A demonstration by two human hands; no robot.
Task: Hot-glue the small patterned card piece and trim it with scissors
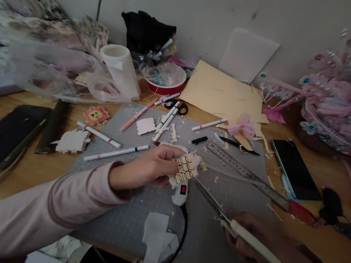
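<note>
My left hand (pixel 151 165) pinches a small cream paper piece (pixel 185 168) with a pattern of black loops and a ragged white edge behind it. My right hand (pixel 250 238) is wrapped round the cream handles of a pair of scissors (pixel 211 198). The blade tips reach the lower right edge of the paper piece; whether they touch it I cannot tell. Below the piece sits a white device (pixel 179 196) with a red switch and a black cord. Under both hands spreads a grey cutting mat (pixel 122 190) strewn with paper scraps.
Several white markers (pixel 116 153), a metal ruler (pixel 234 162), a craft knife (pixel 238 145) and black-handled scissors (pixel 181 109) lie about the mat. Behind are cream card sheets (pixel 221 90), a red bowl (pixel 162 90) and a white roll (pixel 121 72). Phones (pixel 295 169) flank the mat.
</note>
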